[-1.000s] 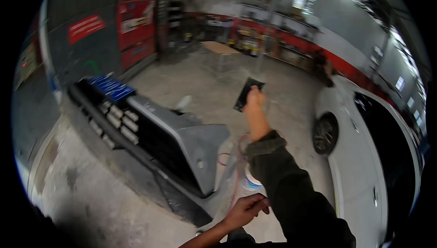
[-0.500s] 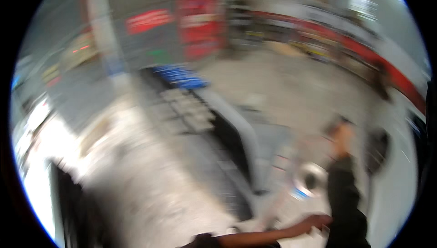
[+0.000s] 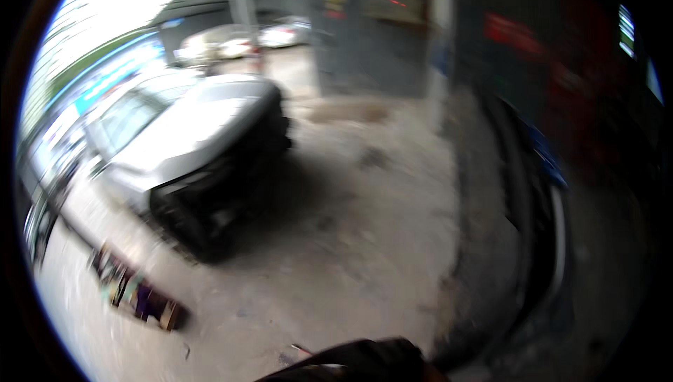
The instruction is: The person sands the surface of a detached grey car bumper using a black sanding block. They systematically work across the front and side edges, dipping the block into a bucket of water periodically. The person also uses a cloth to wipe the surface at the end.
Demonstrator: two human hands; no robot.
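Note:
A blurred dark shape of my clothing (image 3: 357,361) with a sliver of skin rises from the lower edge; my hands themselves do not show. Left of the middle stands a silver car (image 3: 189,123) with its front stripped, dark parts exposed below the bonnet. A long dark bumper (image 3: 526,256) with a pale strip and a blue piece lies along the right side, in shade. Motion blur hides fine detail.
A wheeled tray or cart (image 3: 137,291) with assorted items sits at lower left. A grey panel wall (image 3: 364,45) and pale post (image 3: 440,38) stand behind, with parked cars (image 3: 280,35) further back. A red cabinet (image 3: 575,80) is dim at right.
The view has swung sharply left: the bumper has moved to the right of the picture, the stripped car has come in, and the white car, both hands and the black pad have left view.

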